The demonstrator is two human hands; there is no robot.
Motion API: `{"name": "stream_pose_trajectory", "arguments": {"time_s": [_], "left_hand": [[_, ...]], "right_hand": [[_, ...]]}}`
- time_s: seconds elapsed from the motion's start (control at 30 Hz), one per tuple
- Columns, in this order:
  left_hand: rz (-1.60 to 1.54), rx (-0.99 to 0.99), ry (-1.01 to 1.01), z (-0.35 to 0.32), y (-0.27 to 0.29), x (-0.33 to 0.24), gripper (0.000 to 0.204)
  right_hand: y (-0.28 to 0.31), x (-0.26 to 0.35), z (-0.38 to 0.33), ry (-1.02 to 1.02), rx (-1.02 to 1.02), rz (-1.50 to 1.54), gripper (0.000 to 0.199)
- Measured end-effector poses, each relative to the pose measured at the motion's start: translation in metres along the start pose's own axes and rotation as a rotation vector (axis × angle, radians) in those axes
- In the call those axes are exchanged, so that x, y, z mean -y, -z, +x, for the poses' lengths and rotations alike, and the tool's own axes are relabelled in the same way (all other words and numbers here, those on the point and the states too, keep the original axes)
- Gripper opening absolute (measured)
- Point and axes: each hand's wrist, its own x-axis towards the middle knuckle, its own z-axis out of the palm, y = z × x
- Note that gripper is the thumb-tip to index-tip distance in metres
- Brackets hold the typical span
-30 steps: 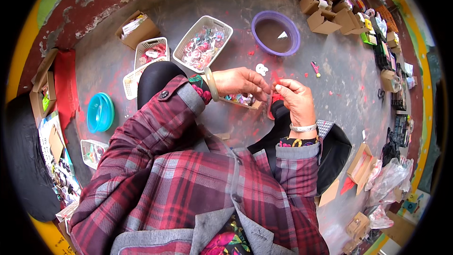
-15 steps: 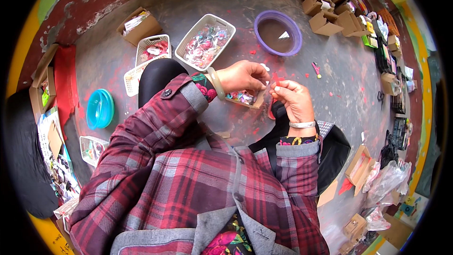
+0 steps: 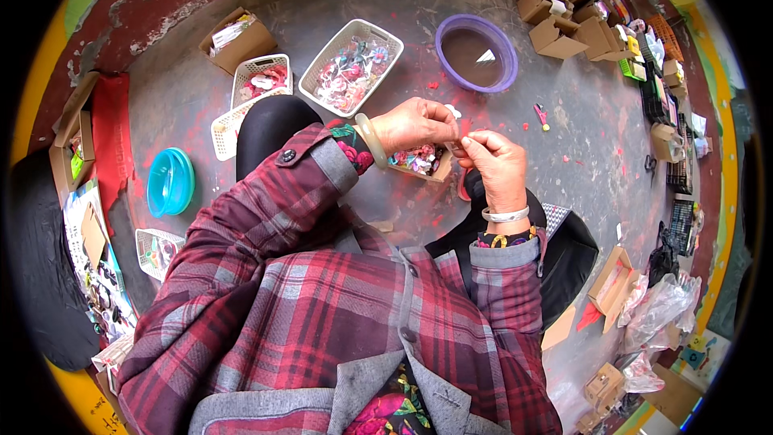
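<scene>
My left hand, with a pale bangle at its wrist, is closed in a pinch. What its fingertips hold is too small to make out. My right hand, wearing a silver bracelet, pinches a small, thin red piece right beside the left fingertips. The two hands almost touch. Under them sits a low cardboard box full of small multicoloured pieces, partly hidden by my hands. A red curved thing shows by my right wrist, mostly covered.
Ahead stand a white basket of colourful small pieces and a purple basin of dark water. Smaller white baskets and teal bowls are on the left. A pink-and-yellow tool lies right. Cardboard boxes line the right wall.
My right hand has moved slightly left, and its fingertips have closed in on the left hand's. The red piece shows less between them. My left hand has barely shifted.
</scene>
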Motion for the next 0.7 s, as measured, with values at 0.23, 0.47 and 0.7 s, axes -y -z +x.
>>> {"name": "stream_pose_trajectory", "arguments": {"time_s": [0.23,0.47,0.7], "left_hand": [[0.019,-0.072,0.016,0.004,-0.001,0.004,0.01],[0.212,-0.223,0.016,0.008,-0.001,0.012,0.009],[0.862,-0.442,-0.367,0.004,-0.002,0.008,0.021]], "right_hand": [[-0.005,-0.003,-0.001,0.041,0.007,-0.015,0.007],[-0.006,-0.007,0.004,0.111,-0.016,-0.148,0.008],[-0.024,0.003,0.023,0.427,-0.043,-0.574,0.009]]}}
